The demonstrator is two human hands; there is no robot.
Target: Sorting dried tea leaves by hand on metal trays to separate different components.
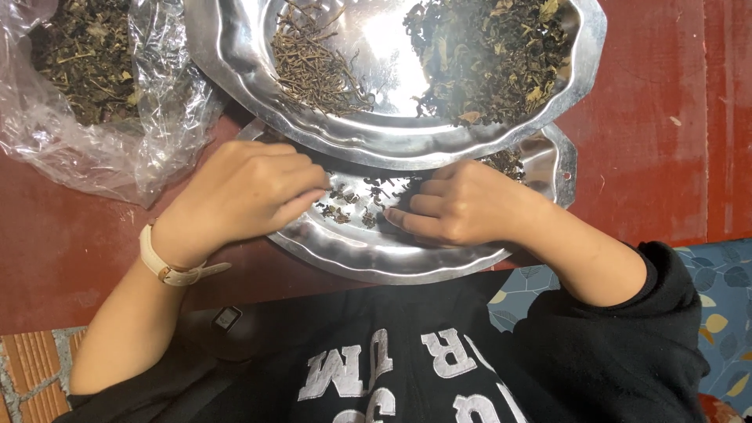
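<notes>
Both grips are working inside the lower tray (376, 262): the left hand (243, 196) is curling its fingertips together over the scattered dried leaves (352, 202), apparently pinching a few bits, though what sits between the fingers is hidden; the right hand (462, 205) is lying with fingers folded loosely against the tray floor, touching the leaves. These leaves are looking very light, brittle and crumbly, so they are probably best taken in small fingertip pinches or swept along the smooth, slippery metal. An upper tray (235, 63) is overlapping the lower one's far edge and crowding the hands from above; it is carrying a heap of stems (313, 66) and a larger heap of leaves (493, 55). A clear plastic bag (149, 141) of more dried matter is resting on the red tabletop (650, 157) beside the left hand.
</notes>
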